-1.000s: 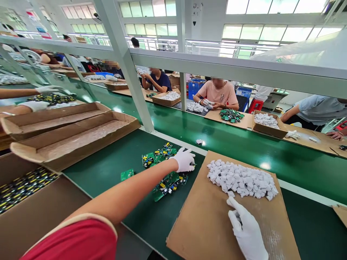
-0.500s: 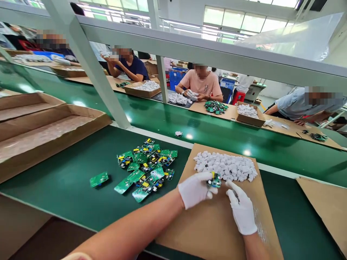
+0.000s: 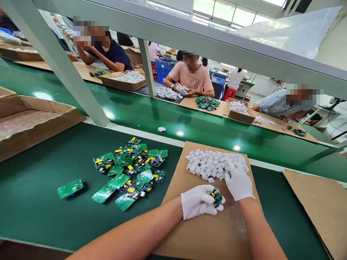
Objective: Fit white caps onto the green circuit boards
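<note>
My left hand (image 3: pixel 202 202), in a white glove, grips a small green circuit board (image 3: pixel 216 198) with yellow and dark parts, just above a cardboard sheet (image 3: pixel 206 234). Beyond it lies a pile of small white pieces (image 3: pixel 207 162), their kind not clear. My gloved right hand (image 3: pixel 240 182) reaches into the right side of this pile, fingers drawn together at its edge. White glove against white pieces hides what the fingertips pinch. Left of the cardboard is a heap of green circuit boards (image 3: pixel 123 160), with one single board (image 3: pixel 71 188) apart from it.
A cardboard tray (image 3: pixel 40 126) stands at the left. Another cardboard sheet (image 3: pixel 320 206) lies at the right. A slanted grey post (image 3: pixel 62 68) and crossbar rise before me. Across the green belt (image 3: pixel 130 112), which carries one small white-topped piece (image 3: pixel 162 129), several people sit at work.
My right hand has moved up and forward into the white pieces. My left hand has drawn back slightly with the circuit board, now tilted. The view has shifted right.
</note>
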A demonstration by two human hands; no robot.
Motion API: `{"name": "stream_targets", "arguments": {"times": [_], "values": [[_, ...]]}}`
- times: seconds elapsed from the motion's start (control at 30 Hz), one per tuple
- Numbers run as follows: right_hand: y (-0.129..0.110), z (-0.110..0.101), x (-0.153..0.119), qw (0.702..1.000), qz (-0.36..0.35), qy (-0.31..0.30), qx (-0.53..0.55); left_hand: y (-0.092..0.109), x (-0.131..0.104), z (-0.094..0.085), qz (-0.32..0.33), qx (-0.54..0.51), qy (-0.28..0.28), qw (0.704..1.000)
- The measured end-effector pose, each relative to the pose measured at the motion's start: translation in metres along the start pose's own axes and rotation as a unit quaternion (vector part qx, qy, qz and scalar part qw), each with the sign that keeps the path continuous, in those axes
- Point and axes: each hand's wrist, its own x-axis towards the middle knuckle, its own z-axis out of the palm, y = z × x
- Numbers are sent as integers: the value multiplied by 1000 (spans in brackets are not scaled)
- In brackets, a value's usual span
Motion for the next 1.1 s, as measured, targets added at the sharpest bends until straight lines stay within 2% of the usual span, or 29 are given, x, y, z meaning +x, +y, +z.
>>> {"name": "stream_targets", "arguments": {"times": [0.07, 0.23, 0.43, 0.57, 0.63, 0.73, 0.8, 0.9, 0.97, 1.03, 1.1], "values": [[1, 1, 4, 1000, 3, -28, -5, 0, 0, 0, -7, 2, 0, 1000], [6, 4, 3, 999, 30, -34, -22, -1, 3, -4, -10, 1, 3, 1000], [7, 8, 6, 998, -22, 28, 44, -2, 3, -5, -11, 3, 5, 1000], [8, 11, -2, 997, -31, 35, 67, -2, 2, -5, -7, -3, 6, 1000], [13, 10, -10, 994, -20, 42, 102, -1, 2, -4, -9, -4, 9, 1000], [29, 5, -18, 976, 18, 48, 211, 0, 2, -2, -14, 1, 15, 1000], [40, 4, -24, 966, 8, 50, 253, 0, 1, -1, -14, 3, 16, 1000], [43, 10, -44, 979, -64, 50, 187, 0, 1, -1, -10, 2, 14, 1000], [33, 17, -67, 986, -107, 22, 126, 0, 1, -2, -9, 1, 13, 1000], [18, 23, -92, 989, -121, 6, 89, -2, 1, -3, -7, 1, 11, 1000], [5, 25, -108, 982, -172, -35, 70, -2, 2, -4, -1, 0, 9, 1000]]}}
